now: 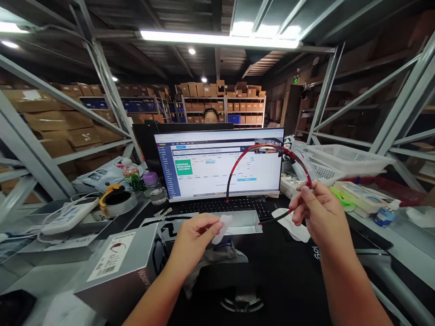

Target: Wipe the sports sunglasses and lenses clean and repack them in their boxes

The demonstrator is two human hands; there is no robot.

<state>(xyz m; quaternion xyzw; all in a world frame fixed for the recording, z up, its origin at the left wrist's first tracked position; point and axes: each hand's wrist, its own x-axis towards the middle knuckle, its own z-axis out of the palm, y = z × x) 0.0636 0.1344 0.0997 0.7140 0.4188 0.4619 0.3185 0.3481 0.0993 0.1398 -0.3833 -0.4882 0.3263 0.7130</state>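
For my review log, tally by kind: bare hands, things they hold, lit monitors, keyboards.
Bare left hand and right hand: 2
Glossy red-and-black curved band: 1
Thin white translucent sheet: 1
Lit rectangular monitor: 1
Black keyboard: 1
Total: 6

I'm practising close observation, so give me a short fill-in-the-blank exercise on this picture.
1. The right hand holds a curved band coloured black and ____.
2. A small whitish piece is pinched in the ____ hand.
3. The clear bottle beside the monitor has a ____ lid.

Missing words: red; left; purple.
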